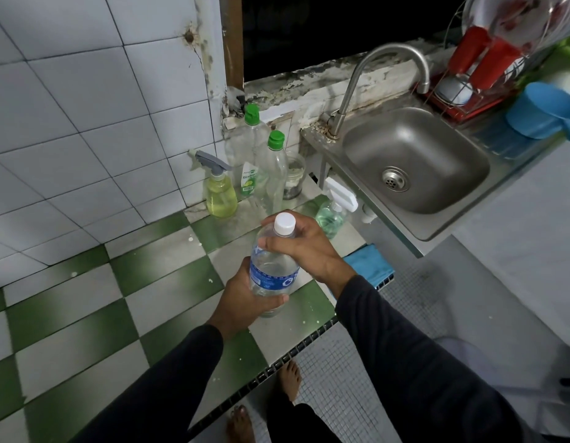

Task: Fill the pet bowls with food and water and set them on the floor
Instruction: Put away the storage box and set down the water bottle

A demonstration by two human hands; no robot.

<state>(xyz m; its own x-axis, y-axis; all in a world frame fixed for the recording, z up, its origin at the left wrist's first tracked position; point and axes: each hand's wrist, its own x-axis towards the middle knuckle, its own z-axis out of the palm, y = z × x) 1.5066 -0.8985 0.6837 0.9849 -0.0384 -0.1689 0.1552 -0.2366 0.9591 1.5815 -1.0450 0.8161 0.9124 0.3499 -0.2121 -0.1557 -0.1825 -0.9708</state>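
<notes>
Water bottle (272, 266) held upright over bench (85, 314), near front edge. Left hand (242, 302) wrapped round lower body, prob. to steady it; right hand (304, 243) curled round shoulder just below white cap (284, 224), prob. about to unscrew. No pet bowls in view.

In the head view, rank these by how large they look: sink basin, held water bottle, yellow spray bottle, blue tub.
1. sink basin
2. water bottle, though nearness to the camera enlarges it
3. blue tub and yellow spray bottle: too alike to rank
</notes>
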